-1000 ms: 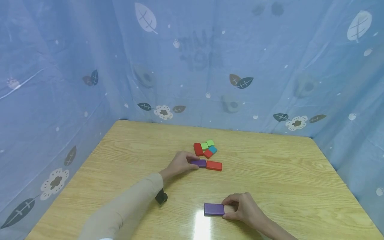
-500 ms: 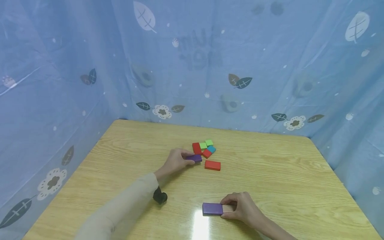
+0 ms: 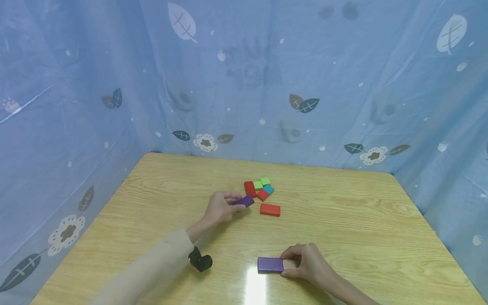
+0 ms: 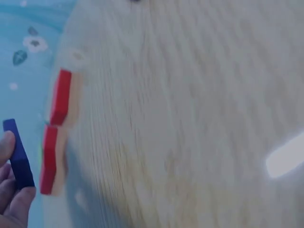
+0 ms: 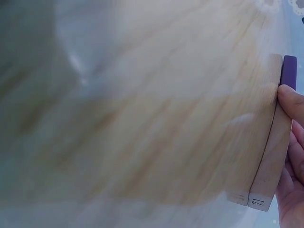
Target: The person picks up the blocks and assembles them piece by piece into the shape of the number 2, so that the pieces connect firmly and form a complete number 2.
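In the head view my left hand [image 3: 219, 207] pinches a dark purple block [image 3: 245, 201] between thumb and fingers. That block is tilted, off the table in the left wrist view, left of a flat red block [image 3: 270, 210]. Nearer me, my right hand [image 3: 310, 264] grips a bare-wood piece [image 3: 290, 264] by its sides. A purple block part [image 3: 270, 265] sticks out leftward from it; whether the two are one piece I cannot tell. The right wrist view shows a small printed number on the wooden end [image 5: 259, 201], near the table surface.
Behind the left hand lies a cluster: a dark red block [image 3: 250, 189], two green squares [image 3: 265, 181], and a red piece [image 3: 262, 195] touching a blue one [image 3: 268, 189]. A black device [image 3: 200, 259] sits by the left sleeve. Blue patterned curtain [image 3: 244, 84] surrounds the wooden table [image 3: 343, 212].
My left hand has drawn the purple block leftward and slightly back from the red block's end, and turned it at an angle. The right hand has stayed in place.
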### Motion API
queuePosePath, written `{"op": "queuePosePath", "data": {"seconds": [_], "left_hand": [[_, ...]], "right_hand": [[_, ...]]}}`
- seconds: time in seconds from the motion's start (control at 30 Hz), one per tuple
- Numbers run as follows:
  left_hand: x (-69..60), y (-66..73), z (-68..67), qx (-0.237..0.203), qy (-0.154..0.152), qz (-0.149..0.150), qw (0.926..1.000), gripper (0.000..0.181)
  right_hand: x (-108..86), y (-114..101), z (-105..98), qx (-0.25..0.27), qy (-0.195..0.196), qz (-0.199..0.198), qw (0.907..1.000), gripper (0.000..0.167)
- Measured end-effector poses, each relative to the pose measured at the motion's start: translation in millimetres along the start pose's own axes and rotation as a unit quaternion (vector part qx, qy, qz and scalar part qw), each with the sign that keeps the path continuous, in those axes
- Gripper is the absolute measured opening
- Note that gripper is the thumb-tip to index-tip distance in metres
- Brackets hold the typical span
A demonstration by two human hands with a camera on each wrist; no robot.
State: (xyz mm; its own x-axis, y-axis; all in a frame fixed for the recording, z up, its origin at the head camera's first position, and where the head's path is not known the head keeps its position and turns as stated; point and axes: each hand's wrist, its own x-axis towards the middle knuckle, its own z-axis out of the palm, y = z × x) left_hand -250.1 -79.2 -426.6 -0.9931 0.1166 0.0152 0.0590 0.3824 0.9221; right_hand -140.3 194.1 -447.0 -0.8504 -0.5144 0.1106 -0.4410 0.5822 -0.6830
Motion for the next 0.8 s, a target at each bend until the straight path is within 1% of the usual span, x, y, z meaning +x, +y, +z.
{"op": "queuePosePath", "data": {"seconds": [0.07, 0.2, 0.43, 0.53, 0.67, 0.8], "left_hand": [[-6.0, 2.7, 1.4, -0.002, 0.0, -0.004, 1.0, 0.032], [-18.6, 7.1, 6.0, -0.019, -0.006, -0.001, 0.9998, 0.031], [-39.9, 7.8, 19.4, -0.032, -0.038, 0.001, 0.9987, 0.036], [-47.6, 7.7, 26.4, -0.039, -0.048, 0.001, 0.9981, 0.037], [-54.0, 6.5, 36.0, -0.037, -0.051, 0.004, 0.998, 0.036], [-56.6, 5.8, 45.4, -0.029, -0.047, 0.02, 0.9983, 0.034]], "right_hand": [[-0.2, 0, 0, 0.0, 0.001, -0.002, 1.0, 0.028], [-0.2, 0, 0, 0.003, 0.003, -0.005, 1.0, 0.028], [0.3, 0, -1, 0.007, 0.0, -0.003, 1.0, 0.027], [0.6, 0, -1, 0.008, -0.002, 0.001, 1.0, 0.028], [0.7, 1, -1, 0.01, -0.002, -0.001, 0.9999, 0.028], [0.6, 1, -1, 0.011, -0.002, -0.003, 0.9999, 0.029]]}}
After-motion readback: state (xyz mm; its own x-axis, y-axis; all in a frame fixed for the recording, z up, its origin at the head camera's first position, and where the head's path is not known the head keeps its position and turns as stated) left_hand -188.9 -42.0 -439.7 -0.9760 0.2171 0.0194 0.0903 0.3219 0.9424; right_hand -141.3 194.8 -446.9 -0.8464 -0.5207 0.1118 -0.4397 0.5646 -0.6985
